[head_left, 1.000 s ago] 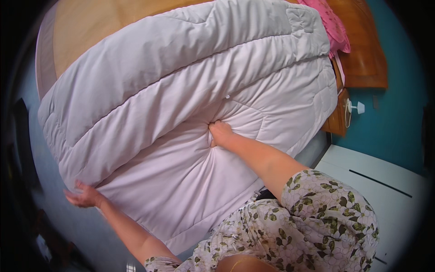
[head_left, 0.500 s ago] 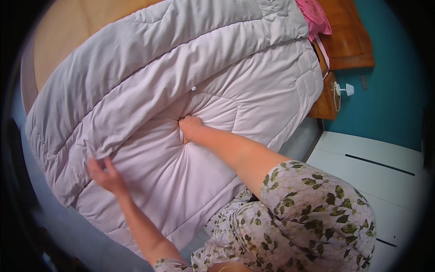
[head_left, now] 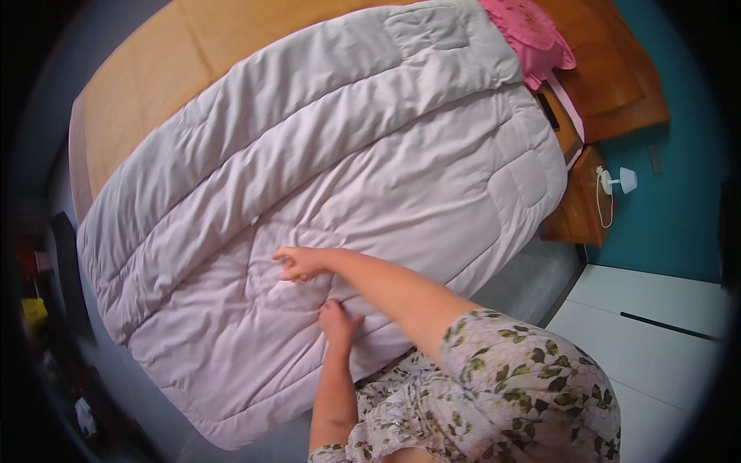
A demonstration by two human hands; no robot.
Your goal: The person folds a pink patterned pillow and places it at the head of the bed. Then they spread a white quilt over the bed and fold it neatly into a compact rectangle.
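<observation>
A pale pinkish-grey quilted comforter [head_left: 432, 201] lies over most of the bed, its far part folded into thick parallel rolls. My left hand [head_left: 338, 322] is at its near side, fingers curled into the fabric and thumb standing out; creases gather around the fingertips. Just beyond it, my right hand [head_left: 302, 263] hovers over the comforter with loosely bent fingers, apart and holding nothing. A small white tag or button shows on the comforter, a little past my right hand.
Past the comforter's far edge is the tan mattress surface [head_left: 147, 100]. A pink ruffled pillow [head_left: 532, 46] lies by the wooden headboard [head_left: 617, 77]. On the right are a wooden nightstand [head_left: 575, 204], a small white lamp [head_left: 621, 180] and a white cabinet [head_left: 648, 324].
My right hand has let go of the comforter, and its bunched creases have loosened. My left hand has moved right, from the left part of the comforter to its near side. The view has shifted.
</observation>
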